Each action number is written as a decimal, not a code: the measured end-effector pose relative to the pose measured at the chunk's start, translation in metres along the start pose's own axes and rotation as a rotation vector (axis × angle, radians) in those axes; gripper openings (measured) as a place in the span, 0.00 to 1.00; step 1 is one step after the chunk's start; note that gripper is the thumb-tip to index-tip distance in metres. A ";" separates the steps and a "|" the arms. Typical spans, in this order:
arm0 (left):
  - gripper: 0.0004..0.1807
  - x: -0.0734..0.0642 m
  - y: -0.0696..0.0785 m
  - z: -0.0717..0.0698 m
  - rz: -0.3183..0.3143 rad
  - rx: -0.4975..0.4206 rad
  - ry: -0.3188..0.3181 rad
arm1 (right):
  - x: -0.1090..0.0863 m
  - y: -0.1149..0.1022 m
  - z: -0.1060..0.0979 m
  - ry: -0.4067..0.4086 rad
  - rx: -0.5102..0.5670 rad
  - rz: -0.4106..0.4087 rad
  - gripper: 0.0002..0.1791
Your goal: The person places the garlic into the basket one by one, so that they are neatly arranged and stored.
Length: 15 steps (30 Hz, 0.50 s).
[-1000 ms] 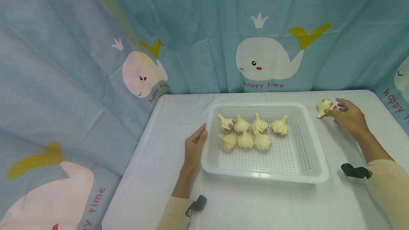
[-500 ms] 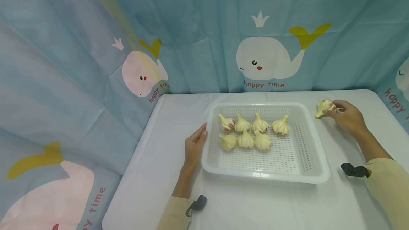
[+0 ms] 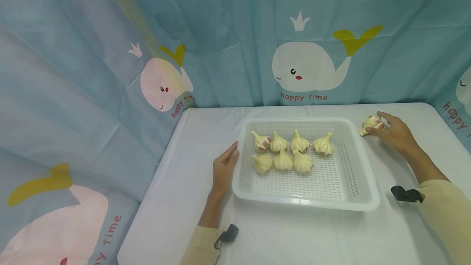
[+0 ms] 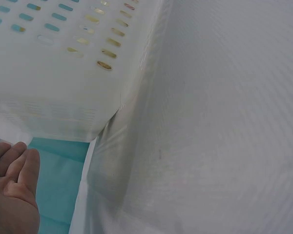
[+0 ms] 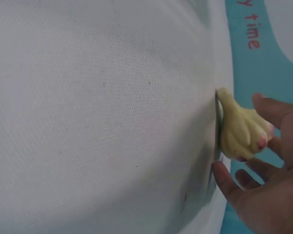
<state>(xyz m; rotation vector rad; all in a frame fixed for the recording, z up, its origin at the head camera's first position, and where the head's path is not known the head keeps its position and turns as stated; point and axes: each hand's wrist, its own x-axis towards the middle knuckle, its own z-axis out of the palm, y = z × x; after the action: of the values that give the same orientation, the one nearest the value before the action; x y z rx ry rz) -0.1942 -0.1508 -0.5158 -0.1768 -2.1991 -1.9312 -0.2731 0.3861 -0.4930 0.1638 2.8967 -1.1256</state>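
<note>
My left hand (image 3: 223,168) touches the left side of a white perforated plastic basket (image 3: 299,204), fingers together and nearly straight. In the left wrist view, that hand (image 4: 14,187) shows at the lower left, close to the basket's wall. At the table's far right lies a single garlic bulb (image 3: 373,122), cream with pink marks, its stem pointing left and toward me. My right hand (image 3: 396,134) is at this bulb, thumb at its near side and index finger at its far side. In the right wrist view, the fingers are spread around the garlic bulb (image 5: 243,129).
Several garlic bulbs (image 3: 282,160) sit in two rows in the basket's left and middle part. A white cloth covers the table (image 3: 176,191). Blue curtains (image 3: 228,64) with printed whales hang behind and to the left. Each forearm wears a dark strap mount (image 3: 406,194).
My right hand and the garlic bulb beside it have shifted slightly left. The index finger now reaches farther round the bulb's far side. The left hand and basket stay in place.
</note>
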 end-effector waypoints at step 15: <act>0.23 0.000 -0.001 0.000 -0.003 0.006 0.009 | -0.005 0.000 -0.001 0.001 -0.013 0.042 0.46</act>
<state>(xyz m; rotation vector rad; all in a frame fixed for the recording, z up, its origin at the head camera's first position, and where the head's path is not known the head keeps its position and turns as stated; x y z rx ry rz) -0.1945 -0.1512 -0.5167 -0.1642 -2.2002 -1.9234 -0.2686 0.3860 -0.4923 0.2240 2.8865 -1.1003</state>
